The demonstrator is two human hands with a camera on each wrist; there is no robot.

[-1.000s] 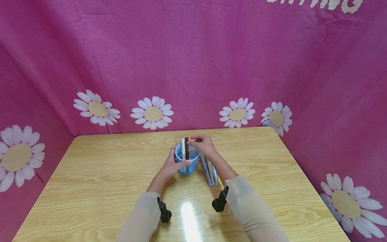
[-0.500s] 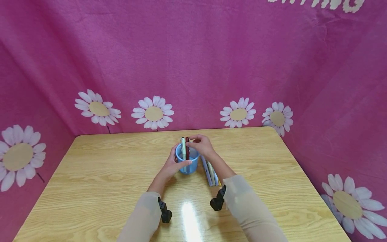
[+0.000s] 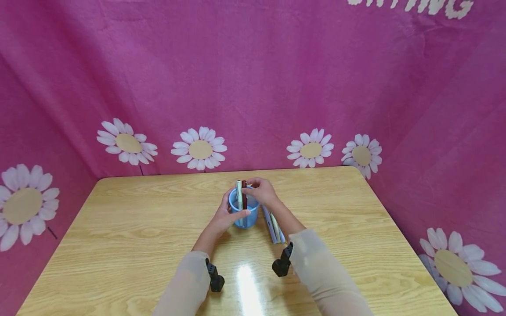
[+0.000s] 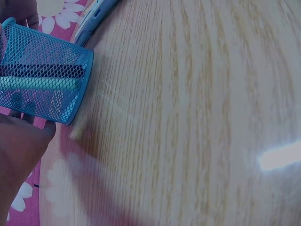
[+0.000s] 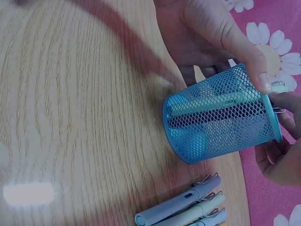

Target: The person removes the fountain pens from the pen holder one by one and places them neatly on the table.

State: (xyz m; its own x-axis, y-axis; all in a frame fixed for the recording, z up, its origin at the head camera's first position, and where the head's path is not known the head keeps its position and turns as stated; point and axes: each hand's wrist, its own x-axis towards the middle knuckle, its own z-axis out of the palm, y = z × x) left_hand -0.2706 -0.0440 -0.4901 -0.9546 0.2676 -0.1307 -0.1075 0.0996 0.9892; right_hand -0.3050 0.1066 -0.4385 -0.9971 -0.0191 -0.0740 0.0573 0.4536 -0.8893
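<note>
The upper end of a dark red pen [image 3: 244, 201] is pinched between the thumb and fingers of the right hand [image 3: 264, 192], just above the rim of a blue mesh cup [image 3: 253, 216]. The cup is gripped by the left hand [image 3: 224, 218]: its thumb is laid along the near side of the rim, and its other fingers are curled round the left side, partly hidden in the head view. The lower part of the red pen is seen through the mesh, inside the cup. Beside it a mint-green pen [image 3: 239, 193] is held upright by the cup, its clip end raised above the rim.

The cup is stood upright on a wood-grain table [image 3: 150, 228]. Near it, on the right, a lavender pen [image 5: 174, 205], a pale green pen [image 5: 200, 210] and a light blue pen [image 5: 211, 220] are laid side by side, partly covered by the right forearm in the head view.

Both forearms are covered by beige sleeves [image 3: 182, 285], and a black camera [image 3: 215, 278] is worn at each wrist. The table is backed by a magenta cloth [image 3: 253, 79] printed with white daisies [image 3: 200, 149].
</note>
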